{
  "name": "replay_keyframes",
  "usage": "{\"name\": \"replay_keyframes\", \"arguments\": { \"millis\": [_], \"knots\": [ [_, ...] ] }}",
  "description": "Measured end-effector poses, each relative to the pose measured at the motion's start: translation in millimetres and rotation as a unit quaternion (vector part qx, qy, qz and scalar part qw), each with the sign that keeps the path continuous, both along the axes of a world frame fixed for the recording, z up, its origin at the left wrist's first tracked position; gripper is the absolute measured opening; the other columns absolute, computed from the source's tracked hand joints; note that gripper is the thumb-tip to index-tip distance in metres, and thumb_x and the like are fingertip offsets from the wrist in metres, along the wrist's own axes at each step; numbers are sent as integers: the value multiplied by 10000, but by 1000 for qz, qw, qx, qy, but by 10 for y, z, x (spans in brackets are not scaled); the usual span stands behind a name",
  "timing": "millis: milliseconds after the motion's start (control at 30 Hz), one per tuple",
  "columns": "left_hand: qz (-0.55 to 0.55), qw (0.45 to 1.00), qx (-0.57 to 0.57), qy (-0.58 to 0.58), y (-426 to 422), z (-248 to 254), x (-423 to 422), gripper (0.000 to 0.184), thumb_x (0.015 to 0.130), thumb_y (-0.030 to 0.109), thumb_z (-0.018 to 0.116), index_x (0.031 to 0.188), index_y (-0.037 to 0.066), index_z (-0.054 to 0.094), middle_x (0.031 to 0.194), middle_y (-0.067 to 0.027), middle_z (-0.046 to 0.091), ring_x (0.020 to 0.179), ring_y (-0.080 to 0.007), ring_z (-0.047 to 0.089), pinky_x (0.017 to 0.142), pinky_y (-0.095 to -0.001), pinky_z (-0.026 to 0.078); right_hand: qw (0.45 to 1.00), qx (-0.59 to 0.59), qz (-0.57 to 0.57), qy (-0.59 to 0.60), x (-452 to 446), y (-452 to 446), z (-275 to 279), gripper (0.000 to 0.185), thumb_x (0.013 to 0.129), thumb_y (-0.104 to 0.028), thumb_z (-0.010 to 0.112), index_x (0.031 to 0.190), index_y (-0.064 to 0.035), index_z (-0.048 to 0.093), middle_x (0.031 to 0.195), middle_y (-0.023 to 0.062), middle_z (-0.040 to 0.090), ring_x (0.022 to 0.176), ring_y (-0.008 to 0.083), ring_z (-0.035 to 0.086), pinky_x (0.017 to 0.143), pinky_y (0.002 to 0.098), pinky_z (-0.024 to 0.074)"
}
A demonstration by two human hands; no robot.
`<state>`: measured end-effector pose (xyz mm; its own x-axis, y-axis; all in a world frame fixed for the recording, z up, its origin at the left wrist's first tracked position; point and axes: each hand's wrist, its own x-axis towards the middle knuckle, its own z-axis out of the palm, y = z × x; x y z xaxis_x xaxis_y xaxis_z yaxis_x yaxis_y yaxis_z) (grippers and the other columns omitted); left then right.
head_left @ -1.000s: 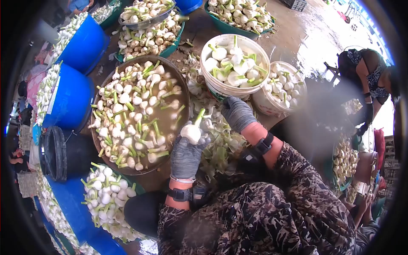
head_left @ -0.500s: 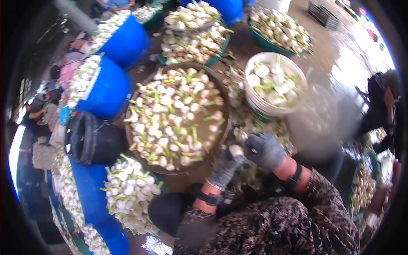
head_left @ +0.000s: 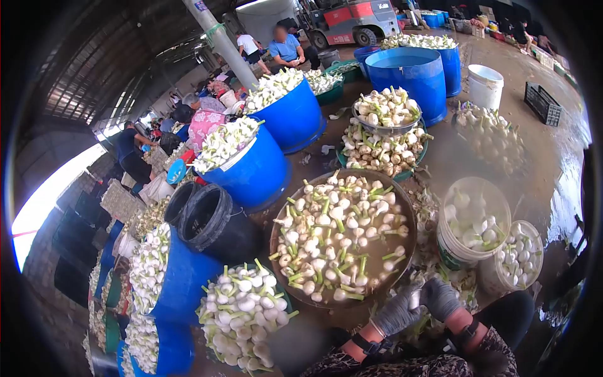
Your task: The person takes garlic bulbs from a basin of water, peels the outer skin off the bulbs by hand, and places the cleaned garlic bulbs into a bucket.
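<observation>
In grey gloves, both hands work close together at the lower right. My left hand point(head_left: 396, 315) is closed around a white garlic bulb point(head_left: 414, 298). Against the bulb's other side is my right hand point(head_left: 440, 300), its fingers curled; what they grip, if anything, is hidden. Just beyond the hands stands a wide brown basin point(head_left: 411, 264) of murky water, full of garlic bulbs with short green stems. Right of it are a white bucket point(head_left: 449, 242) and a second white bucket point(head_left: 493, 276), both holding pale bulbs. Peelings point(head_left: 427, 207) litter the floor between basin and buckets.
Peeled bulbs point(head_left: 245, 314) heap in a tub left of my legs. Black buckets point(head_left: 235, 235) and blue tubs point(head_left: 264, 176) topped with garlic line the left. Behind the basin sits a green tub point(head_left: 418, 160) of bulbs. A person in blue point(head_left: 286, 49) sits farther back, near a forklift point(head_left: 352, 22).
My view has tilted up and to the left, bringing the forklift and back of the hall into sight. My hands stay together, with the garlic bulb still in the left.
</observation>
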<state>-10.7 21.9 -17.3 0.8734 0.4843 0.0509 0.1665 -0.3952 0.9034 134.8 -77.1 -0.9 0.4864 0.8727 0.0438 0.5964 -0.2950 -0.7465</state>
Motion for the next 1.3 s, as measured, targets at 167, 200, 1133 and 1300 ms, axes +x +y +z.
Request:
{"name": "replay_keyframes", "arguments": {
  "millis": [167,200,1133,1300],
  "knots": [
    [-12,996,-36,-78,-2,356,-92,552,869,111,580,1388,14,421,1274,-150,555,1201,-245,525,1047,-344,393,984,-100,91,119,233,4,-130,272,894,-283,608,941,-15,616,820,143,654,681,281,622,646,366,515],
    [23,976,-166,-142,4,223,-95,490,886,149,574,1343,8,466,1198,-112,592,1132,-192,557,988,-310,443,969,-117,119,184,307,0,-283,308,923,-312,583,974,-10,615,829,120,642,664,225,631,620,352,529],
    [221,970,4,-97,99,18,-15,437,900,128,595,1311,12,502,1189,-183,576,1094,-292,571,966,-365,442,960,-105,135,-221,394,1682,-133,385,801,-301,616,1141,-122,637,1199,133,601,1152,331,535,995,456,418],
    [245,960,-110,-81,166,76,-90,390,929,130,575,1291,1,512,1251,-174,556,1163,-283,542,1018,-357,415,836,-385,302,-249,97,2185,-792,454,795,-380,618,1171,-127,649,1237,149,620,1145,344,578,982,446,460]
  ]
}}
